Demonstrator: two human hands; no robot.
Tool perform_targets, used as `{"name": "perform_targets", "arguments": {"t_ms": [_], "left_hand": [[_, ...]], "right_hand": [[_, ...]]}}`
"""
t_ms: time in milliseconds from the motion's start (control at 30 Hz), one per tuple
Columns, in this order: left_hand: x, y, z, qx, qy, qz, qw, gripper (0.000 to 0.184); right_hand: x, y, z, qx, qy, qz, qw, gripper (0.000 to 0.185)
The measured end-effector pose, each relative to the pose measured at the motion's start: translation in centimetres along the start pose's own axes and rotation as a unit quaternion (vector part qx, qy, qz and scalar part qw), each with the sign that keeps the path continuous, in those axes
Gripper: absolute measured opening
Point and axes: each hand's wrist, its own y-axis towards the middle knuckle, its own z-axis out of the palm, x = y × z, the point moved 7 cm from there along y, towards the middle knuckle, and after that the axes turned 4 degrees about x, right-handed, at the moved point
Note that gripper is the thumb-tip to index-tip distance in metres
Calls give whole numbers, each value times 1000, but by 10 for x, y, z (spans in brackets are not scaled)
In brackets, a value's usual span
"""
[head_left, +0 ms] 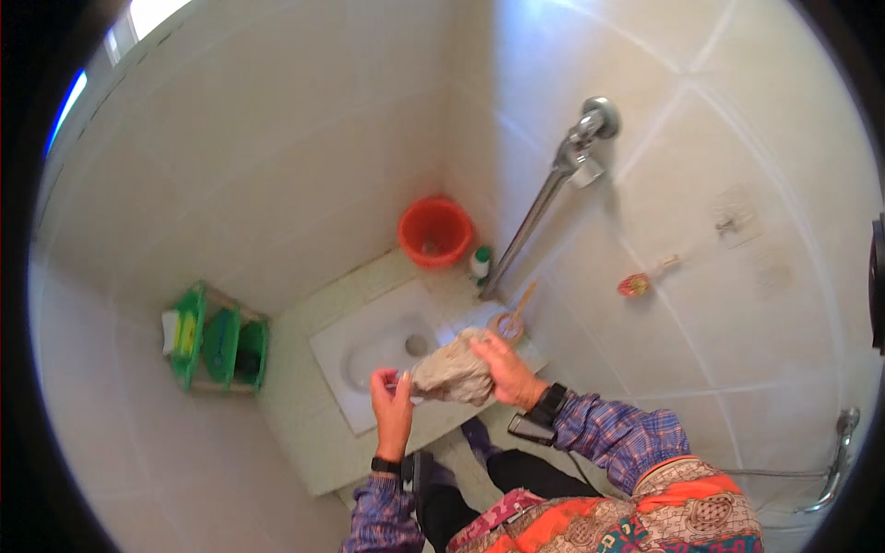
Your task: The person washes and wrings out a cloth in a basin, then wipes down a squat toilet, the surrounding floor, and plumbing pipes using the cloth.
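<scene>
A crumpled beige-grey bundle that looks like a bunched cloth (454, 370) hangs between my two hands, over the front of a white squat toilet (334, 343). My right hand (509, 371) grips its right side, thumb on top. At its left end, my left hand (393, 402) pinches the narrow tip between thumb and fingers. The bundle's underside is hidden. Both wrists carry dark bands, and a small device sits by each of them.
A red bucket (417, 249) stands in the far corner beside a white bottle with a green cap (480, 264). Right of the toilet is a brush (526, 296) in a holder. A chrome flush pipe (535, 217) runs down the wall. At left is a green shelf rack (228, 380).
</scene>
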Motion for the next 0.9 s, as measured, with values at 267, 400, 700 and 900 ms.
{"name": "perform_targets", "arguments": {"t_ms": [267,400,700,900], "left_hand": [[-56,2,124,282,-504,-156,802,46],[-95,31,162,340,-596,-122,717,47],[-292,87,214,297,-415,186,840,48],[-363,96,272,115,30,536,836,50]], "right_hand": [[53,-28,51,100,-524,-159,831,50],[131,-86,64,14,-557,-328,763,43],[178,-186,-35,-183,-631,-340,673,20],[222,-275,-54,-331,-637,-390,577,16]]}}
